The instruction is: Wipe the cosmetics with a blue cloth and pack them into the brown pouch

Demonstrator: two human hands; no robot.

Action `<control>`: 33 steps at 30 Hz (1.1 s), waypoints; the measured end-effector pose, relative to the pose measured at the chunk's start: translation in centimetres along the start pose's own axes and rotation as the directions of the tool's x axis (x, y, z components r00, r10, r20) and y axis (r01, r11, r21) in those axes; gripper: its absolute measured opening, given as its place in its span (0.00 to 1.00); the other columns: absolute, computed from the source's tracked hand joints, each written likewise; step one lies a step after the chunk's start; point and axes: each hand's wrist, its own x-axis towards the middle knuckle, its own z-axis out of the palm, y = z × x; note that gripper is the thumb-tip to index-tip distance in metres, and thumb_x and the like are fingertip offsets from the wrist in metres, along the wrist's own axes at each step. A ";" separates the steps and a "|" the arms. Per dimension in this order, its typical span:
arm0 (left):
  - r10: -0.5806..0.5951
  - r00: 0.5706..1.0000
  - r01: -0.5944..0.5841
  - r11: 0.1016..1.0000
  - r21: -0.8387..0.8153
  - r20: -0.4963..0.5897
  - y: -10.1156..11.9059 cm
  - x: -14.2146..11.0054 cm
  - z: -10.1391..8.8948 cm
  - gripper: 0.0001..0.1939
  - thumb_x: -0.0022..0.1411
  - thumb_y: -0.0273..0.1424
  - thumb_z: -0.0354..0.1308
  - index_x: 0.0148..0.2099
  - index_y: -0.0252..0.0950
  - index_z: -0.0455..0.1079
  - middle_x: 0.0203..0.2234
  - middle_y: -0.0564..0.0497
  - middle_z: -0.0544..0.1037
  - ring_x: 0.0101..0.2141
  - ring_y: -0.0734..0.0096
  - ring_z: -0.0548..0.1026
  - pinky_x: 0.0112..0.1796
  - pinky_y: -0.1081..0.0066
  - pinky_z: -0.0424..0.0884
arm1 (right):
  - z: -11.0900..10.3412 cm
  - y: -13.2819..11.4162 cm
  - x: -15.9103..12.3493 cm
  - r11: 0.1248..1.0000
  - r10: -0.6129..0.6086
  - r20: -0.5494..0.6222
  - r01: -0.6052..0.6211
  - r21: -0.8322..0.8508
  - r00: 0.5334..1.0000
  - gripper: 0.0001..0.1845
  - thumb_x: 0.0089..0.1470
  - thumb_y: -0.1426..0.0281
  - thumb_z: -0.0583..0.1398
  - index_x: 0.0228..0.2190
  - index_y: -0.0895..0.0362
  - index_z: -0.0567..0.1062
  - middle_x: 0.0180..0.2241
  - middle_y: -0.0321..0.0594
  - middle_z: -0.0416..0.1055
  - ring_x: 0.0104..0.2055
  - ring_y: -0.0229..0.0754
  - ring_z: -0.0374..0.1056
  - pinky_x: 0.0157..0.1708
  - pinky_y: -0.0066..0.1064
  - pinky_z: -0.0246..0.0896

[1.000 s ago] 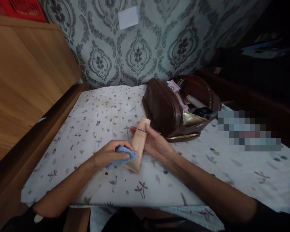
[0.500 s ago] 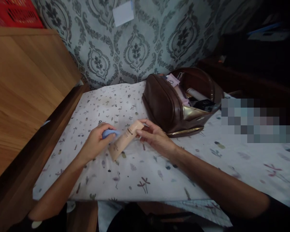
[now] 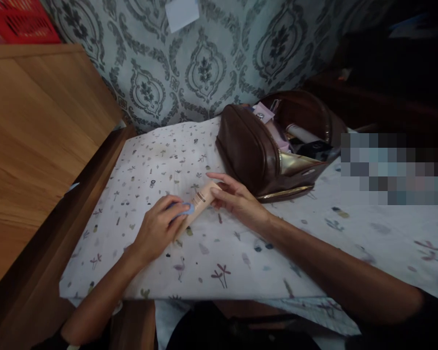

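Note:
My right hand (image 3: 242, 201) grips the upper end of a beige cosmetic tube (image 3: 203, 196) between thumb and fingers, with the index finger stretched out. The tube slants down to the left over the patterned cloth, its dark printed label facing up. In my left hand (image 3: 156, 229) is a small soft blue cloth (image 3: 186, 209), mostly covered by the fingers. The blue cloth lies against the middle of the tube, and my left hand hides much of the tube's lower part.
Behind my right hand stands an open brown leather bag (image 3: 246, 150) with pink packets and other items inside. White printed cloth (image 3: 226, 262) covers the table. A wooden cabinet (image 3: 51, 126) borders the left side, with a red basket (image 3: 29, 22) on top. A patterned wall (image 3: 204, 73) closes the back.
My left hand has moved right with the blue cloth, onto the tube's face. My right index finger has lifted and straightened. The view has shifted slightly.

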 end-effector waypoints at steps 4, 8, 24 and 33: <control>-0.024 0.998 0.024 1.000 0.006 0.050 -1.5 -2.6 -0.7 0.11 0.70 0.24 0.52 0.46 0.39 0.75 0.44 0.48 0.77 0.40 0.69 0.77 0.37 0.70 0.75 | -0.3 0.0 0.2 0.998 0.040 0.021 -0.041 0.053 0.999 0.21 0.50 0.62 0.71 0.46 0.52 0.80 0.31 0.33 0.73 0.30 0.34 0.69 0.30 0.27 0.67; -0.032 0.996 0.025 0.997 0.080 0.089 -1.9 -3.3 -1.5 0.11 0.70 0.25 0.53 0.46 0.41 0.74 0.43 0.49 0.77 0.42 0.68 0.76 0.38 0.69 0.75 | -0.5 -0.1 0.4 0.999 0.010 0.045 -0.012 0.043 0.999 0.20 0.50 0.61 0.71 0.45 0.53 0.80 0.32 0.35 0.74 0.29 0.36 0.70 0.29 0.29 0.69; 0.344 0.939 -0.323 0.892 0.318 -0.012 1.6 0.8 0.2 0.14 0.67 0.17 0.50 0.47 0.35 0.73 0.46 0.42 0.76 0.52 0.57 0.73 0.46 0.59 0.80 | -0.3 -0.1 0.4 0.989 -0.054 0.025 0.057 -0.136 0.998 0.18 0.48 0.56 0.71 0.31 0.56 0.77 0.27 0.34 0.71 0.24 0.33 0.65 0.23 0.27 0.61; 0.093 0.995 -0.083 0.972 0.219 -0.034 -2.1 -4.7 -2.5 0.14 0.68 0.19 0.53 0.49 0.40 0.73 0.47 0.46 0.76 0.50 0.63 0.75 0.51 0.60 0.78 | -0.5 0.4 0.6 0.990 -0.065 -0.037 0.060 -0.126 0.997 0.15 0.49 0.60 0.71 0.38 0.54 0.83 0.25 0.32 0.70 0.21 0.30 0.63 0.18 0.24 0.58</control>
